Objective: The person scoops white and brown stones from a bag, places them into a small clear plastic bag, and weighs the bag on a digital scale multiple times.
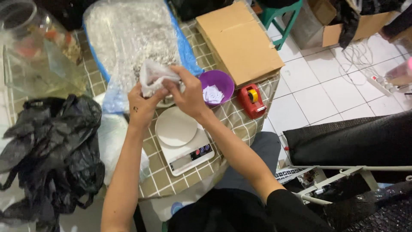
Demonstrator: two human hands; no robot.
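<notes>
1. Together, the left hand (141, 105) and right hand (187, 92) pinch a small white bag (153, 77), fingers closed on its crumpled plastic.
2. Held above the counter (240, 120), just past the white kitchen scale (182, 144), the small white bag lies with its long axis roughly left to right, its bunched end toward the right hand.
3. Behind it sits a big clear sack (128, 38); a purple bowl (219, 83) and a red tape dispenser (252, 99) stand to the right, a cardboard box (238, 41) beyond.
4. Black plastic bags (51, 150) heap at the left.
</notes>
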